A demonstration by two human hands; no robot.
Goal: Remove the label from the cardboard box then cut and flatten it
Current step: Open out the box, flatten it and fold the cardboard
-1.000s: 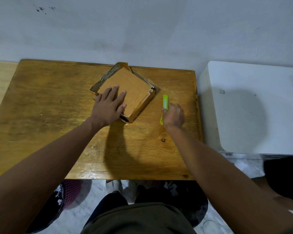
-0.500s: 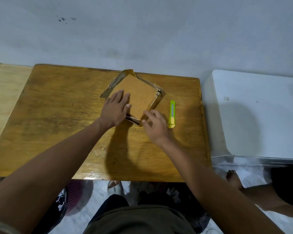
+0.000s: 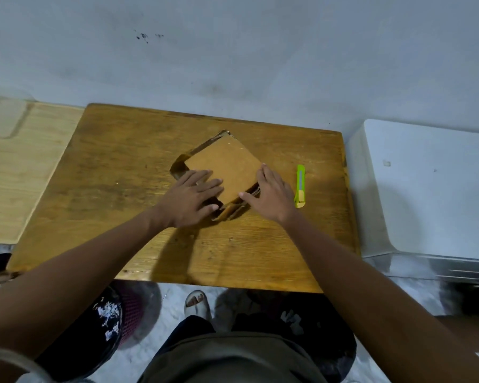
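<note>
We see dim, flat, bluish indoor light. The arms throw a soft dark shadow on the wooden table below the hands. A faint sheen lies along its near edge. Wide-angle bending curves the edges, and the lower corners look smeared and soft.

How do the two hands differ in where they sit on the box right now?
The left hand lies flat on top of the box, fingers spread over its near-left part; the right hand sits at the box's near-right edge, mostly off the top. The left hand is farther from the cutter; the right hand is right beside it. Both are bare and hold no tool.
</note>
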